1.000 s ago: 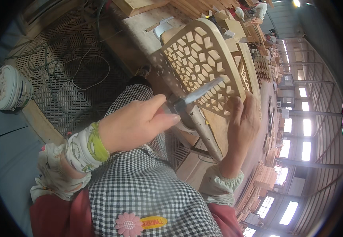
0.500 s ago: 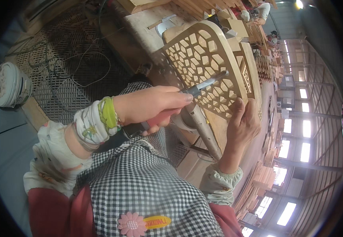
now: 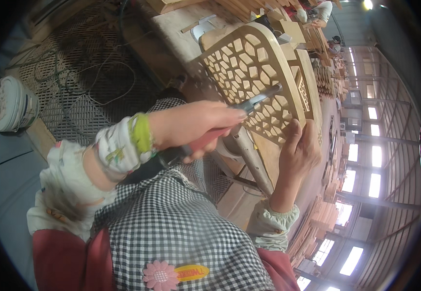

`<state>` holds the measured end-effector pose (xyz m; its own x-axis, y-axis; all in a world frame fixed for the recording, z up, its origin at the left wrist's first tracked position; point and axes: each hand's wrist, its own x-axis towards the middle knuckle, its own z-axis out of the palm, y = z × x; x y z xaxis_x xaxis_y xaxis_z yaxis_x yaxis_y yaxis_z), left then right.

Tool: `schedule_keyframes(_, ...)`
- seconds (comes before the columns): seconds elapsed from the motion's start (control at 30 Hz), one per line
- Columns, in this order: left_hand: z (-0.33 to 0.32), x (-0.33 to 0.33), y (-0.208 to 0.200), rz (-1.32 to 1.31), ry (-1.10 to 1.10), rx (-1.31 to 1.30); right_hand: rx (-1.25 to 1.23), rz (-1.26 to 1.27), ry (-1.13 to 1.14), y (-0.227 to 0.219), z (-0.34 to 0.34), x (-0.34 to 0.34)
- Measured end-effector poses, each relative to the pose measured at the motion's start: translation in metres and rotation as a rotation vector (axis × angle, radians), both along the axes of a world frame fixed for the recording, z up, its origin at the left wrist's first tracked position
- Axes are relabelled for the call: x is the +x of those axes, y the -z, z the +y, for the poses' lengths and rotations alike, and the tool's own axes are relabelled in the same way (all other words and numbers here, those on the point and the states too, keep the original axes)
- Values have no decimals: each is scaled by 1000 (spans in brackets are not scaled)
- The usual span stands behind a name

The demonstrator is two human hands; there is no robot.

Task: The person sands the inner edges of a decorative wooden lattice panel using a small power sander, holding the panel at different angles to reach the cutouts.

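A narrow belt sander (image 3: pixel 263 97) with a red and dark handle is in my left hand (image 3: pixel 191 123), its fingers wrapped round the grip. The sander's slim metal arm reaches over an openwork wooden panel (image 3: pixel 286 68) with rounded corners and many angular holes. Its rounded tip overlaps the panel near the right-hand rim; whether it touches the wood I cannot tell. My right hand (image 3: pixel 300 150) grips the panel's lower right edge, thumb on the near face. The panel is tilted up over the workbench (image 3: pixel 176 31). Part of the sander's body is hidden behind my left hand.
More openwork wood (image 3: pixel 305 92) stands behind the panel. A white bucket (image 3: pixel 14 106) sits at the far left, beside slatted floor mats (image 3: pixel 67 114) crossed by a thin hose or cord. Stacked timber (image 3: pixel 324 213) lines the right side. Another person (image 3: pixel 322 14) is at the far top right.
My left hand and the sander have shifted slightly to the right, with some blur. The panel's angle has altered a little, while my right hand keeps its hold.
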<state>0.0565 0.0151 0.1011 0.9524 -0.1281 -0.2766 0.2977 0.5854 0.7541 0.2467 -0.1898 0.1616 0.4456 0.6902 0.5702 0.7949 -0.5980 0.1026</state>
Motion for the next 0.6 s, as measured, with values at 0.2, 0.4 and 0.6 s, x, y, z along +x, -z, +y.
schedule_keyframes(0.2,-31,-31,10,-17,70,-176,19,15,5,1,1,1)
schedule_keyframes(0.4,-31,-14,5,-5,-13,-203,11,19,4,-1,-2,-3)
schedule_keyframes(0.6,-28,2,7,15,54,-255,-1,30,-3,-3,-1,-7)
